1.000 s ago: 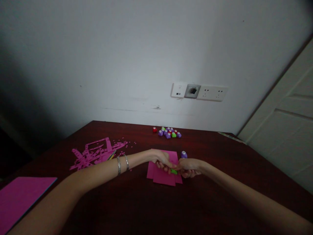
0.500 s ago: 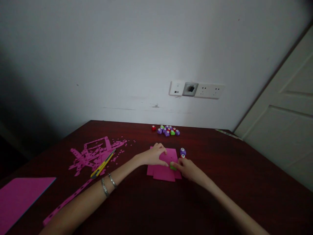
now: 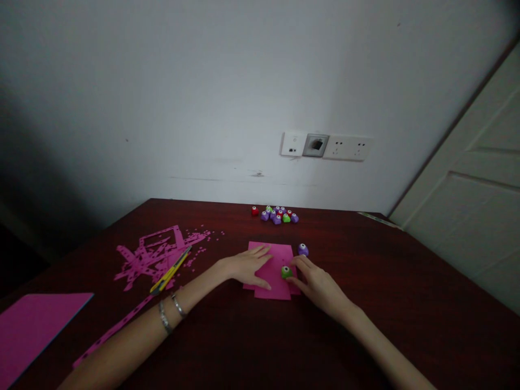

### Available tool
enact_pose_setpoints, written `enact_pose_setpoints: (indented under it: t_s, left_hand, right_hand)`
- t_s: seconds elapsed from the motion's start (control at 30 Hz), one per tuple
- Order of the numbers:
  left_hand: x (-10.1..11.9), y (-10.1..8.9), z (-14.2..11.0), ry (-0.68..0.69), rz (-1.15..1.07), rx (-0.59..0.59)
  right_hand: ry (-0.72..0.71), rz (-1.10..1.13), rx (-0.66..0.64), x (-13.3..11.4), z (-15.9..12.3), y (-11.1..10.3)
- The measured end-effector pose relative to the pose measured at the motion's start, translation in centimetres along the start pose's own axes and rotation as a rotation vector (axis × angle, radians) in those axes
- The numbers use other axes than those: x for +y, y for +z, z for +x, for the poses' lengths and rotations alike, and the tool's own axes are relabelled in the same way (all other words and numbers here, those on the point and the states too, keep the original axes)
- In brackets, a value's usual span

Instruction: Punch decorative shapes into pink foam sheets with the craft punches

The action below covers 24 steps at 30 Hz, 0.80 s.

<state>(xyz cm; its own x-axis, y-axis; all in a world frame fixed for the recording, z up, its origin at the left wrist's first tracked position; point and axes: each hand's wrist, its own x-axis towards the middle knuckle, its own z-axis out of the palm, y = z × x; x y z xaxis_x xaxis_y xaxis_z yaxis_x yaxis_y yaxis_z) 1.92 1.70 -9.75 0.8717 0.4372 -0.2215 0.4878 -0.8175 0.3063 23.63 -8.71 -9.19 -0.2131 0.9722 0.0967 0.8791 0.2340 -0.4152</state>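
Observation:
A pink paper sheet with cut-away corners lies on the dark red table. My left hand rests flat on its left half, fingers spread. On the sheet's right side sits a small green paper punch with a white-and-dark round top. My right hand is just right of this punch, thumb at its edge and fingers apart, not wrapped round it. Beyond the right fingertips stands a purple paper punch. The red punch seen beside it earlier is hidden by my right hand.
Several red, green and purple punches cluster near the wall. At left lie pink paper scraps with small punched bits, a yellow utility knife, a punched pink strip and a larger pink sheet. Wall sockets are behind.
My right hand has loosened from the green punch, its fingers parting. My left hand has shifted left and flattened, fingers spreading over the pink sheet.

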Motion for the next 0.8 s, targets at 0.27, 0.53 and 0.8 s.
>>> enact_pose_setpoints:
  t_s: [0.27,0.53,0.8]
  left_hand:
    - [0.3,-0.1,-0.1,0.000,-0.011,-0.031]
    - [0.4,-0.2,-0.1,-0.010,-0.024,-0.048]
    - [0.1,-0.1,0.0,-0.043,-0.007,-0.054]
  right_hand:
    - [-0.055,0.022,-0.036,0.7,0.0,0.9]
    - [-0.048,0.147,-0.044,0.6,0.1,-0.1]
    - [-0.040,0.210,-0.069,2.1,0.0,-2.5]
